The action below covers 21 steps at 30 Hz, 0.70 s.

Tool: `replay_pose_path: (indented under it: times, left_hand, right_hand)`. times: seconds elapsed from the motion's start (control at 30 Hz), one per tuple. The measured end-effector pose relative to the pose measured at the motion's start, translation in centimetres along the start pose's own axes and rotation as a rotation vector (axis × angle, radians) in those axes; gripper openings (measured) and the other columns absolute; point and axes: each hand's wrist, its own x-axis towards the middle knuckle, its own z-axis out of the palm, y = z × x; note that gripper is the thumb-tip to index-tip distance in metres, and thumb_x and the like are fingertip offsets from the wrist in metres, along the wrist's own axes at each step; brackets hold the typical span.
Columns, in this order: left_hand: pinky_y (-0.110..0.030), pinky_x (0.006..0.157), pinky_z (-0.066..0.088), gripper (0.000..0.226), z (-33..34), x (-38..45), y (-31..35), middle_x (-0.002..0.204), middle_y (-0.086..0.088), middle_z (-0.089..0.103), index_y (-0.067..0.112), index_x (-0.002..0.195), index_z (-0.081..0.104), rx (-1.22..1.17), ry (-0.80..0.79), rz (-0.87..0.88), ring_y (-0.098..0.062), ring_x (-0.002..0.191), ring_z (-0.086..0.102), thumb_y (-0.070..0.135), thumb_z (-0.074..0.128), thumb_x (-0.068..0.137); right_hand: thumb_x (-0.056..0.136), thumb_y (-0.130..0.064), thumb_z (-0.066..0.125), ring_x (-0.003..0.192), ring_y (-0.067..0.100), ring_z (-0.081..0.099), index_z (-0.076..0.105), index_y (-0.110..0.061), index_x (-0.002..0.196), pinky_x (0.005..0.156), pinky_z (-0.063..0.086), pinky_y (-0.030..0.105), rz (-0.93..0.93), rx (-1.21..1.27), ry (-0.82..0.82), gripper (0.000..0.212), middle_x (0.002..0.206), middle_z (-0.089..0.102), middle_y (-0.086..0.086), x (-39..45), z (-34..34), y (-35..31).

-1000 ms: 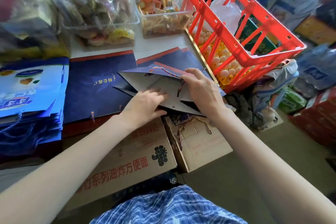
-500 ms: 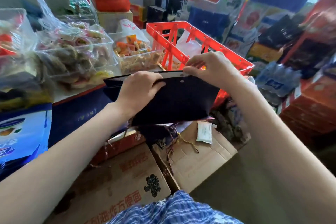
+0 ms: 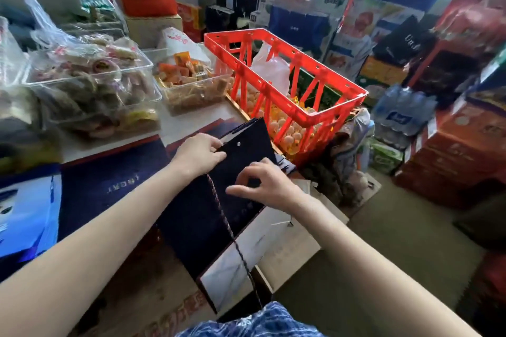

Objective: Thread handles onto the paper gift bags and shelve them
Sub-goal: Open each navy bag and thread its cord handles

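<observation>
Both bare forearms reach forward from the bottom corners and converge mid-frame. Left hand (image 3: 198,154) sits higher, back facing up, fingers curled, grip pinching the top edge of the dark bag (image 3: 197,221) beside its eyelet. Right hand (image 3: 262,186) is lower and to the right, wrist bent inward, thumb and index extended leftward over the bag face, remaining fingers loosely arched with tips on it. Whether right fingers pinch anything: cannot tell.

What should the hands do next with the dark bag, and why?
Probably feed the cord end into the open hole near the dark bag's top edge. The left hand grips that edge beside the hole, the cord trails loose down the bag's face, and the right hand rests on the bag.
</observation>
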Motion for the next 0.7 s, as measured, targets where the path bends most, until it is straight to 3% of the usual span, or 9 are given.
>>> replay_pose_path:
  times: [0.1, 0.2, 0.3, 0.37, 0.5, 0.63, 0.7]
  left_hand:
    - [-0.037, 0.095, 0.045, 0.027, 1.7, 0.1, -1.6, 0.119, -0.008, 0.065, 0.013, 0.113, 0.066, -0.011, -0.009, -0.091, -0.027, 0.114, 0.057, 0.019, 0.059, 0.088]
    - [-0.033, 0.09, 0.046, 0.024, 2.7, 0.1, -2.9, 0.113, -0.01, 0.067, 0.018, 0.109, 0.068, 0.032, -0.032, -0.117, -0.028, 0.112, 0.058, 0.019, 0.058, 0.087]
    - [-0.033, 0.088, 0.045, 0.023, 3.0, -0.4, -4.0, 0.115, -0.006, 0.066, 0.021, 0.108, 0.068, 0.078, -0.04, -0.112, -0.027, 0.111, 0.058, 0.02, 0.056, 0.088]
    - [-0.033, 0.088, 0.044, 0.026, 3.1, -0.5, -4.7, 0.119, -0.003, 0.065, 0.023, 0.113, 0.066, 0.122, -0.037, -0.107, -0.027, 0.112, 0.057, 0.021, 0.055, 0.089]
    - [-0.032, 0.09, 0.044, 0.027, 3.1, -0.6, -6.9, 0.12, 0.0, 0.065, 0.023, 0.114, 0.066, 0.151, -0.106, -0.13, -0.023, 0.115, 0.056, 0.023, 0.058, 0.088]
    - [-0.03, 0.088, 0.043, 0.026, 4.0, -0.4, -8.3, 0.118, 0.0, 0.066, 0.02, 0.115, 0.065, 0.194, -0.193, -0.114, -0.02, 0.114, 0.057, 0.024, 0.059, 0.09]
    - [-0.031, 0.089, 0.044, 0.025, 4.7, -0.1, -8.5, 0.117, 0.0, 0.065, 0.019, 0.115, 0.065, 0.218, -0.21, -0.108, -0.022, 0.113, 0.056, 0.023, 0.057, 0.091]
  right_hand:
    - [0.076, -0.049, 0.069, 0.094, 0.017, 0.04, 0.07, -0.018, 0.088, 0.084, 0.041, 0.039, 0.02, -0.059, -0.159, 0.034, 0.093, 0.059, 0.002, -0.1, 4.3, 0.0]
    - [0.082, -0.024, 0.062, 0.089, 0.026, 0.048, 0.069, -0.013, 0.091, 0.08, 0.044, 0.04, 0.034, -0.176, -0.074, 0.016, 0.091, 0.063, 0.009, 0.3, 5.8, -0.4]
    - [0.086, -0.021, 0.053, 0.093, 0.037, 0.058, 0.056, -0.006, 0.099, 0.069, 0.034, 0.031, 0.148, -0.421, 0.039, 0.021, 0.097, 0.066, 0.017, 1.0, 4.1, 0.5]
    - [0.088, -0.019, 0.051, 0.097, 0.038, 0.059, 0.053, -0.003, 0.103, 0.07, 0.037, 0.034, 0.262, -0.491, 0.074, 0.022, 0.103, 0.064, 0.019, 1.4, 2.0, 2.4]
    - [0.088, -0.014, 0.053, 0.099, 0.038, 0.061, 0.062, 0.001, 0.103, 0.078, 0.046, 0.038, 0.492, -0.28, 0.351, 0.023, 0.103, 0.064, 0.024, 2.2, -2.9, 5.5]
    - [0.087, -0.008, 0.058, 0.095, 0.025, 0.064, 0.07, -0.005, 0.101, 0.086, 0.045, 0.028, 0.461, -0.029, 0.636, 0.019, 0.1, 0.07, 0.014, 3.3, -7.2, 6.4]
    - [0.086, -0.004, 0.054, 0.081, 0.019, 0.065, 0.072, -0.005, 0.091, 0.079, 0.05, 0.029, 0.471, 0.317, 0.704, 0.019, 0.088, 0.071, 0.01, 4.0, -8.1, 6.6]
